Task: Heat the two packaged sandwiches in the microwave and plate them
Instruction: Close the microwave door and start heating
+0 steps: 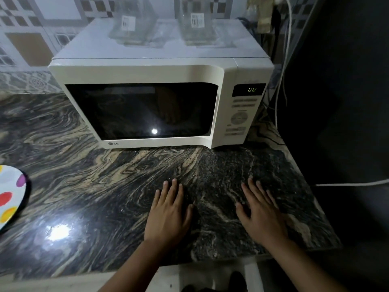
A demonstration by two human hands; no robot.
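Note:
A white microwave (147, 74) stands at the back of the marble counter (94, 175), its dark door closed and its display lit green. Nothing shows through the dark window. My left hand (168, 216) lies flat on the counter in front of the microwave, fingers apart and empty. Just to its right, my right hand (261, 213) also rests palm down, holding nothing. A white plate with coloured dots (10, 192) sits at the left edge, partly cut off. No sandwich packages are in view.
Two clear glass jars (132, 22) (197, 20) stand on top of the microwave. White cables (282, 66) hang down at the right beside a dark area. The counter's front edge runs just below my wrists, and its right edge ends near the cable.

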